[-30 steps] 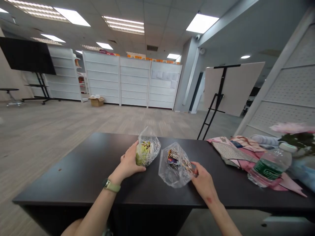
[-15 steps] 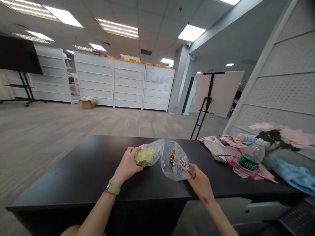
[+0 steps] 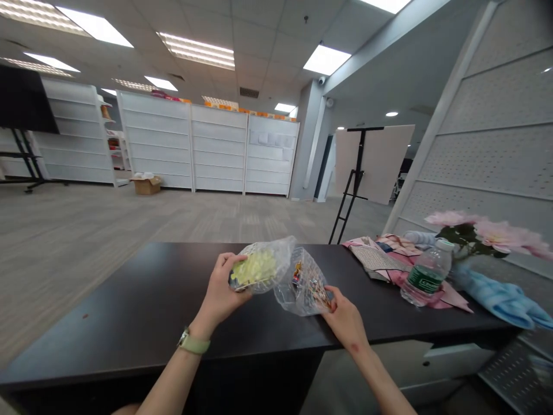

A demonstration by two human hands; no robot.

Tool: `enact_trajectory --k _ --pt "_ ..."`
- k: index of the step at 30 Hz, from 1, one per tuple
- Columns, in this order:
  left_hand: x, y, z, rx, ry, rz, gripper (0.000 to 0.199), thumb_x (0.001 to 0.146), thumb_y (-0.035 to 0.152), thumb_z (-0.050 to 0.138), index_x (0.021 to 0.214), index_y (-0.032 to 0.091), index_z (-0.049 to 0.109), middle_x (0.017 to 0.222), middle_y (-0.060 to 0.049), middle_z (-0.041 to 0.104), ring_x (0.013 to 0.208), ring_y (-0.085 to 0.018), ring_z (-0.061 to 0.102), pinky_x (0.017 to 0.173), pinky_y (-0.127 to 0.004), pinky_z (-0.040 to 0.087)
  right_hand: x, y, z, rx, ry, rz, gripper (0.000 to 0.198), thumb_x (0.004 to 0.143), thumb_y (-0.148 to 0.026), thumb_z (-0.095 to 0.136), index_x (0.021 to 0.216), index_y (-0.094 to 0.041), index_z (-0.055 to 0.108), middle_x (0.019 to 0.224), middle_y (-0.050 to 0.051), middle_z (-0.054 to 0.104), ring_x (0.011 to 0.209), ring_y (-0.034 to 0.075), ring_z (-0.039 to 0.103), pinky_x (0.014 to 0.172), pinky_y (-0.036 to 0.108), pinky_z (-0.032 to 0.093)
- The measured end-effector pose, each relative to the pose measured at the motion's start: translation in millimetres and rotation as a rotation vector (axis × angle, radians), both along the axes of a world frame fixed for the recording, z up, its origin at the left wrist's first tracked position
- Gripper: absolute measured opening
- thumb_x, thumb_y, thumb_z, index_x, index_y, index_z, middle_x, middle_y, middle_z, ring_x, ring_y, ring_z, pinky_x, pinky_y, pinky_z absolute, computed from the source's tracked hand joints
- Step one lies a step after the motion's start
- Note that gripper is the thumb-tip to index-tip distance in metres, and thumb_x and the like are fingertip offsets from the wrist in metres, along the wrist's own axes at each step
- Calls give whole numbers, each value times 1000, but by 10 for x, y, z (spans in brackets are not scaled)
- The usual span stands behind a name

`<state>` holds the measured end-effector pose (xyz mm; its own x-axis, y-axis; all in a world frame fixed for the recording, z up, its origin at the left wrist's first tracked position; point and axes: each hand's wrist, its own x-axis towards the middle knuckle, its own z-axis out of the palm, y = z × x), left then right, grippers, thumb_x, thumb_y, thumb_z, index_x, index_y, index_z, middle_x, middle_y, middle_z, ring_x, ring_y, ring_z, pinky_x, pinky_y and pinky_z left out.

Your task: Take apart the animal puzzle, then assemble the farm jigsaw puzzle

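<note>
Over the dark table, my left hand (image 3: 224,288) grips a clear plastic bag with yellow-green pieces (image 3: 259,266) in it. Its clear end points right and overlaps a second clear plastic bag (image 3: 287,300). That one holds small mixed items, brown and silvery with a red and yellow patch, too small to name. My right hand (image 3: 341,314) pinches its lower right end between thumb and fingers. A green watch band (image 3: 194,344) circles my left wrist.
On the right of the dark table (image 3: 142,305) stand a water bottle (image 3: 427,274), pink cloth and paper (image 3: 375,259), a blue cloth (image 3: 501,294) and pink flowers (image 3: 496,230). Beyond are an easel board (image 3: 384,161), white shelves (image 3: 220,150) and a cardboard box (image 3: 147,185).
My left hand has tilted its bag, so more of the yellow-green contents face me and its clear end sits higher over the other bag. The whole view has shifted slightly.
</note>
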<state>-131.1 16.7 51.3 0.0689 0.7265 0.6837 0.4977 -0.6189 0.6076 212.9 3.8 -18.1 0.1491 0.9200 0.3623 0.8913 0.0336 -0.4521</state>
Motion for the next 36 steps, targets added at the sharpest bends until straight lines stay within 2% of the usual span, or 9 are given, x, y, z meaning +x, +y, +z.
enact_trajectory --k 5,10,15,17,19,21,24,30,36 --pt "-2 3 -108 -54 159 -74 59 61 9 71 117 24 58 116 -7 48 110 -27 56 99 -40 49 28 -25 -2 -5 10 37 50 79 -47 64 121 -21 64 68 -3 60 73 23 63 66 31 46" --pt "3 7 -167 -97 280 25 53 62 10 71 112 26 60 113 -7 50 104 -29 54 92 -44 53 80 -78 -66 53 31 76 65 74 -51 70 130 -19 62 80 -1 63 80 23 64 79 36 52" --pt "-37 35 -172 -80 345 103 52 67 13 73 115 28 59 118 -7 50 108 -29 51 82 -39 56 82 -156 20 33 45 98 64 75 -46 68 132 -20 61 87 2 64 85 25 64 85 40 53" --pt "-43 58 -201 -62 368 123 50 70 13 74 115 29 59 120 -7 50 110 -29 50 82 -39 56 24 -213 109 110 26 174 52 80 -38 63 130 -23 63 102 6 65 97 27 63 92 44 52" --pt "-34 84 -244 -56 381 131 51 71 10 73 115 29 59 120 -7 50 110 -29 49 85 -39 56 -89 -269 226 183 3 322 41 87 -26 53 125 -27 67 116 9 63 109 27 60 99 45 49" --pt "-22 115 -288 -64 376 129 51 70 7 71 115 28 59 120 -7 49 110 -28 49 86 -40 55 -251 -292 363 173 -31 495 39 91 -18 45 120 -28 70 120 9 61 114 25 59 100 42 48" --pt "-40 179 -331 -78 320 119 49 70 7 71 114 27 60 120 -7 49 109 -29 49 87 -41 55 -520 -213 575 44 -144 668 42 94 -13 40 119 -28 70 113 8 64 104 22 63 92 35 51" --pt "-203 327 -371 -82 178 87 52 64 8 73 112 24 63 114 -7 48 106 -28 52 98 -46 49 -868 205 830 -101 -485 699 45 91 -13 45 130 -24 63 95 6 72 87 22 68 81 30 49" --pt "-182 291 -355 -118 182 117 50 67 10 74 114 24 61 115 -6 48 107 -26 50 95 -40 50 -875 353 992 -125 -524 709 20 87 -15 52 94 -19 71 83 8 72 78 23 67 73 29 46"
